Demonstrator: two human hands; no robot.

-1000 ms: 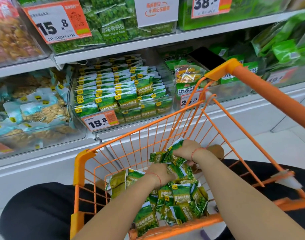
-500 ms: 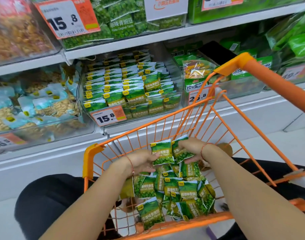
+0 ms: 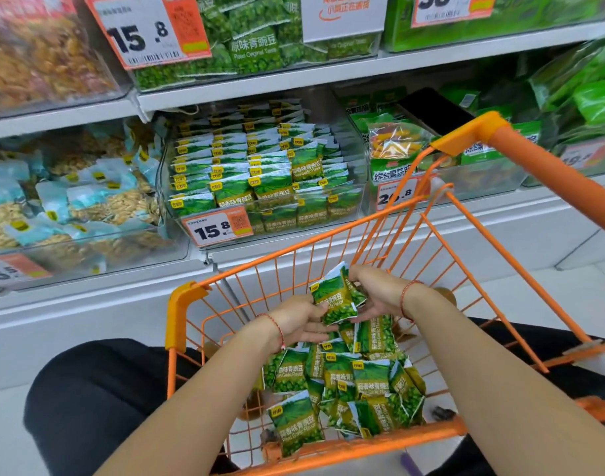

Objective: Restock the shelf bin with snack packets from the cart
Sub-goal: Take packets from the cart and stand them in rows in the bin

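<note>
Here, at centre frame, both hands meet over the orange wire cart (image 3: pixel 187 304) and share a small clutch of green snack packets (image 3: pixel 335 300). The left hand (image 3: pixel 301 321) pinches the front packet along its lower left edge, thumb on top. The right hand (image 3: pixel 373 297) cups the clutch from the right and behind, fingers curled round it; how many packets it holds is hard to tell, since the front packet covers most of the others and only a sliver of a second shows at the right. Each wrist wears a thin red string.

Below the hands, in the lower centre, a loose heap of packets (image 3: pixel 349 389) lies on the cart floor; the forearms cross over its edges and the near rail cuts off its bottom row.

Above the cart, in mid frame, the clear shelf bin (image 3: pixel 260 173) stands packed with rows of the same green packets, a 15.8 price tag (image 3: pixel 218 226) on its front. The cart's handle (image 3: pixel 548 173) crosses the upper right and hides part of the neighbouring bin's price tag. At left, a bin of pale blue nut packs (image 3: pixel 71 207) is cut off by the frame edge. The top shelf's bags are blurred and cropped.
</note>
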